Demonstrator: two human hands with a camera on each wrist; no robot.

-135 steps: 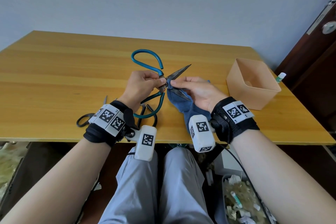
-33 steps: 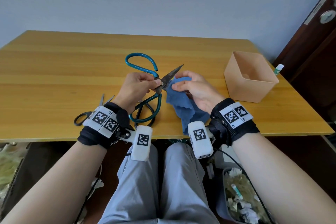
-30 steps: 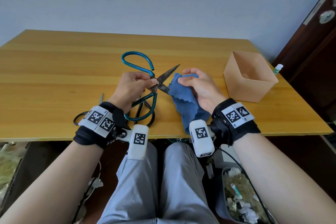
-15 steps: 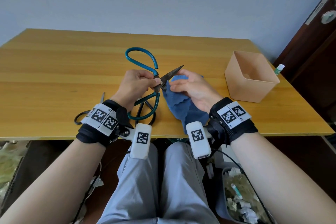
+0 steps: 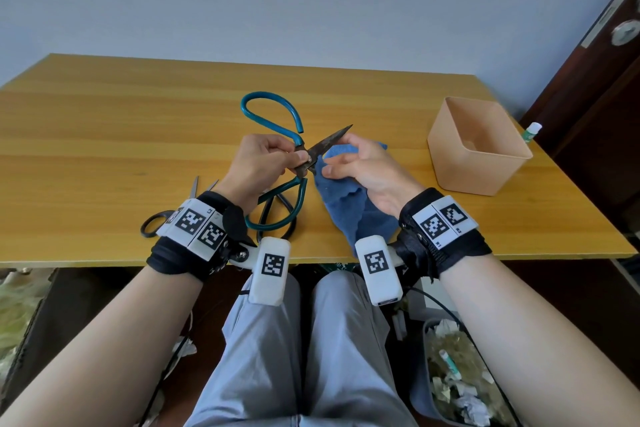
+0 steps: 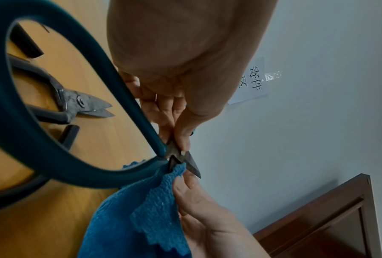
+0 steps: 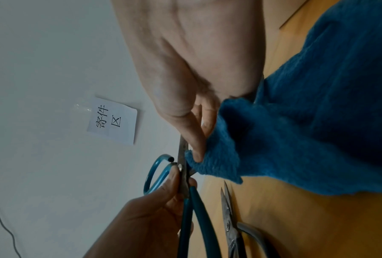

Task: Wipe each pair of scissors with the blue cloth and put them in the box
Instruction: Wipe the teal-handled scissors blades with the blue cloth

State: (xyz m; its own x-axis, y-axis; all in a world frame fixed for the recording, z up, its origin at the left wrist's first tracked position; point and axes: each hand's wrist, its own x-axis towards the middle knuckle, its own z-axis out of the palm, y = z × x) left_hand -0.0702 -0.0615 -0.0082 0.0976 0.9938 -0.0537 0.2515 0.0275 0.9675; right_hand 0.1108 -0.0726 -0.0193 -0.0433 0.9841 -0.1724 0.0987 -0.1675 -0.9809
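Right hand [image 5: 363, 172], clamping blue cloth [image 5: 349, 208], had returned to the blade base; left hand [image 5: 258, 163] pinched teal scissors [image 5: 273, 121] — wiping unfinished, box [image 5: 478, 146] unused.

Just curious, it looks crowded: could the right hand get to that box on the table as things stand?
Probably yes: the box stands open-topped off to the right hand's side with bare table between, though that hand holds the blue cloth.

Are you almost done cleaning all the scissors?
Not yet. The box looks empty, so none are put away. The left hand grips the teal-handled scissors near the pivot while the right hand holds the blue cloth against a blade. Two more pairs, black-handled scissors and dark shears, wait on the table.
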